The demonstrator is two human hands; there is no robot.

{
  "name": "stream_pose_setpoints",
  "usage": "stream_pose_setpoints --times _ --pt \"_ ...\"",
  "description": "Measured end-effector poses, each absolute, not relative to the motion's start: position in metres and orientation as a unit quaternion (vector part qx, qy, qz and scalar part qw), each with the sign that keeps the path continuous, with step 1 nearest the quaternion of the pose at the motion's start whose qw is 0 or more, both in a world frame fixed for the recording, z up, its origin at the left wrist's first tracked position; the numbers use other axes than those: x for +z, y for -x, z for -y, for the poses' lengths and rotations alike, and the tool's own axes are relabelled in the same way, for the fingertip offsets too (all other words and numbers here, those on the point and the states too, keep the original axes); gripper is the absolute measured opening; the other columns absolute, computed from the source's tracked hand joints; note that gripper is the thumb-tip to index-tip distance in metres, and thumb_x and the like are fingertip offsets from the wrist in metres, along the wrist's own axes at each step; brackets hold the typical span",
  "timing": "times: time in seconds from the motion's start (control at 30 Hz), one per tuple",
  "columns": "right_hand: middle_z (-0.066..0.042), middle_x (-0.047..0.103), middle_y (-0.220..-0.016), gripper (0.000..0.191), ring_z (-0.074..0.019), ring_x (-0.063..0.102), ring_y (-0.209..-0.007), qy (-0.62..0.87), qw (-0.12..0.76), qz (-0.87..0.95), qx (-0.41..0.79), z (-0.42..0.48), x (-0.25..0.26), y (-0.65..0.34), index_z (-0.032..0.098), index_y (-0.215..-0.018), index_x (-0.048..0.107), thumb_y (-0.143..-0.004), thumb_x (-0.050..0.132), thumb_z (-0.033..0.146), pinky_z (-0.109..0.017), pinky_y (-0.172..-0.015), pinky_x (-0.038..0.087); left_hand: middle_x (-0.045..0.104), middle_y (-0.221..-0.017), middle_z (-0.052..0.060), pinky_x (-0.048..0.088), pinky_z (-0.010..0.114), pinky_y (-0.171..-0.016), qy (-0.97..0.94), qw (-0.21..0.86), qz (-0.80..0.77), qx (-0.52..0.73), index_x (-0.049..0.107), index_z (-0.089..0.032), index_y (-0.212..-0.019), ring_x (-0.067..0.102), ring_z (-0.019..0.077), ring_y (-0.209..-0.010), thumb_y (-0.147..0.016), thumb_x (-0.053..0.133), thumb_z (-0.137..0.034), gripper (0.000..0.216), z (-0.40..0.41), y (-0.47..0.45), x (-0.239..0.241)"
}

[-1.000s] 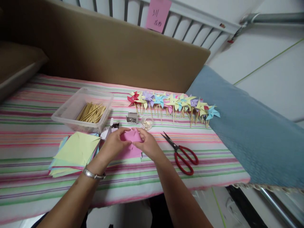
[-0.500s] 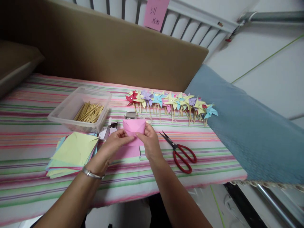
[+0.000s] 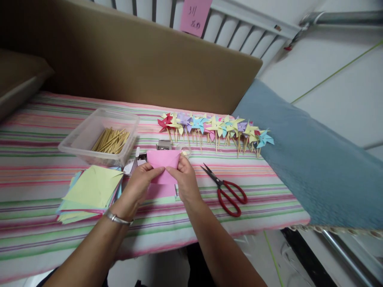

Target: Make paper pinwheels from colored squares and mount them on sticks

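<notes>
Between my two hands is a pink sheet of paper (image 3: 163, 159), held up above the table with its upper edge facing away from me. My left hand (image 3: 143, 179) pinches its left side, thumb on the near face. On the right side my right hand (image 3: 185, 177) grips it the same way, the thumb tips close together. Under the raised sheet another pink sheet (image 3: 161, 191) lies on the cloth. Just beyond my hands sit a small open box (image 3: 164, 145) and a second small box (image 3: 131, 166), their contents too small to name.
Left stands a clear plastic tub (image 3: 80, 147) of wooden sticks (image 3: 111, 140), with a stack of coloured paper (image 3: 92, 187) before it. Red-handled scissors (image 3: 224, 187) lie right of my hands. A row of paper pinwheels (image 3: 215, 125) spans the back, before a brown board (image 3: 149, 59).
The pink sheet has shifted slightly left and looks flatter, with its upper part less curled. Both hands have moved a little to the left with it.
</notes>
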State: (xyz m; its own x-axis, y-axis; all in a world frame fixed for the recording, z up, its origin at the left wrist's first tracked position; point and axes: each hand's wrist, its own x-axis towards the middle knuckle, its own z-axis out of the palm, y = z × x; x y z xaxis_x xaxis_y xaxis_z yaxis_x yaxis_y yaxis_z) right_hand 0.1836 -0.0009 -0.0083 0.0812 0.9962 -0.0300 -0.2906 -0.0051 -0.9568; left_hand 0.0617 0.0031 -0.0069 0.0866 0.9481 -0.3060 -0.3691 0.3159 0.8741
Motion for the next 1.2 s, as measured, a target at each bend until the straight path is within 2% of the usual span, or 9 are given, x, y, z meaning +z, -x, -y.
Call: stream_pose_setpoints --times 0.17,0.3,0.4,0.53,0.67,0.8,0.97,1.13,1.2 --pt "-0.004 0.071 -0.094 0.041 -0.0205 0.067 -0.084 0.446 0.574 0.399 0.56 0.0 -0.009 -0.182 0.02 -0.104 0.057 -0.064 0.067 0.02 -0.031 -0.076 0.053 0.059 -0.053 -0.003 0.034 0.022 -0.051 -0.305 0.658 -0.471 0.503 0.064 -0.013 -0.061 0.046 0.008 -0.048 -0.054 0.078 -0.025 0.019 -0.005 -0.06 -0.01" --pt "-0.004 0.07 -0.091 0.046 -0.0194 0.066 -0.081 0.477 0.557 0.413 0.539 -0.001 -0.009 -0.186 0.02 -0.113 0.053 -0.069 0.063 0.022 -0.032 -0.074 0.053 0.06 -0.052 -0.003 0.035 0.023 -0.05 -0.303 0.652 -0.474 0.508 0.064 -0.014 -0.06 0.047 0.0085 -0.047 -0.053 0.077 -0.024 0.018 -0.01 -0.052 -0.009" --pt "-0.005 0.066 -0.096 0.042 -0.0178 0.063 -0.083 0.531 0.563 0.48 0.414 0.0 -0.006 -0.193 0.022 -0.115 0.055 -0.074 0.06 0.02 -0.033 -0.076 0.052 0.055 -0.047 -0.004 0.032 0.022 -0.048 -0.298 0.635 -0.486 0.521 0.06 -0.014 -0.054 0.043 0.0073 -0.044 -0.051 0.078 -0.023 0.02 -0.013 -0.044 -0.005" --pt "-0.006 0.061 -0.109 0.028 -0.02 0.055 -0.106 0.506 0.523 0.653 0.21 0.006 -0.002 -0.2 0.026 -0.104 0.065 -0.08 0.055 0.015 -0.039 -0.097 0.042 0.054 -0.046 -0.005 0.03 0.02 -0.045 -0.289 0.62 -0.492 0.539 0.059 -0.013 -0.053 0.042 0.0064 -0.044 -0.051 0.078 -0.022 0.021 -0.016 -0.034 -0.001" --pt "-0.006 0.054 -0.123 0.031 -0.0215 0.047 -0.119 0.454 0.471 0.742 0.148 0.009 -0.003 -0.199 0.027 -0.101 0.068 -0.082 0.051 0.01 -0.042 -0.103 0.037 0.058 -0.051 -0.003 0.035 0.02 -0.049 -0.275 0.631 -0.465 0.556 0.062 -0.014 -0.055 0.047 0.0076 -0.048 -0.049 0.079 -0.02 0.019 -0.018 -0.027 0.003" --pt "-0.006 0.048 -0.132 0.032 -0.0225 0.042 -0.125 0.436 0.45 0.767 0.14 0.007 -0.007 -0.196 0.026 -0.099 0.069 -0.08 0.051 0.007 -0.044 -0.105 0.035 0.059 -0.05 -0.002 0.038 0.021 -0.05 -0.274 0.633 -0.454 0.564 0.062 -0.016 -0.052 0.048 0.0094 -0.049 -0.05 0.078 -0.018 0.017 -0.019 -0.024 0.006" --pt "-0.005 0.052 -0.129 0.017 -0.0233 0.043 -0.124 0.432 0.451 0.763 0.165 0.006 -0.005 -0.197 0.027 -0.087 0.071 -0.08 0.06 0.016 -0.044 -0.106 0.031 0.056 -0.047 -0.004 0.034 0.021 -0.046 -0.282 0.64 -0.473 0.535 0.06 -0.016 -0.05 0.044 0.008 -0.045 -0.051 0.078 -0.017 0.018 -0.017 -0.026 0.008" --pt "-0.005 0.052 -0.128 0.007 -0.0232 0.044 -0.124 0.455 0.475 0.709 0.254 0.004 -0.004 -0.197 0.024 -0.078 0.072 -0.077 0.065 0.021 -0.041 -0.106 0.031 0.051 -0.044 -0.006 0.029 0.019 -0.043 -0.31 0.653 -0.476 0.5 0.058 -0.015 -0.051 0.04 0.0058 -0.042 -0.053 0.077 -0.018 0.02 -0.014 -0.032 0.006" --pt "-0.006 0.057 -0.12 0.004 -0.023 0.048 -0.119 0.465 0.486 0.677 0.299 0.004 -0.004 -0.195 0.023 -0.074 0.071 -0.075 0.067 0.022 -0.039 -0.103 0.034 0.051 -0.044 -0.005 0.028 0.019 -0.043 -0.32 0.663 -0.475 0.482 0.059 -0.014 -0.052 0.04 0.0056 -0.042 -0.054 0.077 -0.02 0.02 -0.012 -0.035 0.004"
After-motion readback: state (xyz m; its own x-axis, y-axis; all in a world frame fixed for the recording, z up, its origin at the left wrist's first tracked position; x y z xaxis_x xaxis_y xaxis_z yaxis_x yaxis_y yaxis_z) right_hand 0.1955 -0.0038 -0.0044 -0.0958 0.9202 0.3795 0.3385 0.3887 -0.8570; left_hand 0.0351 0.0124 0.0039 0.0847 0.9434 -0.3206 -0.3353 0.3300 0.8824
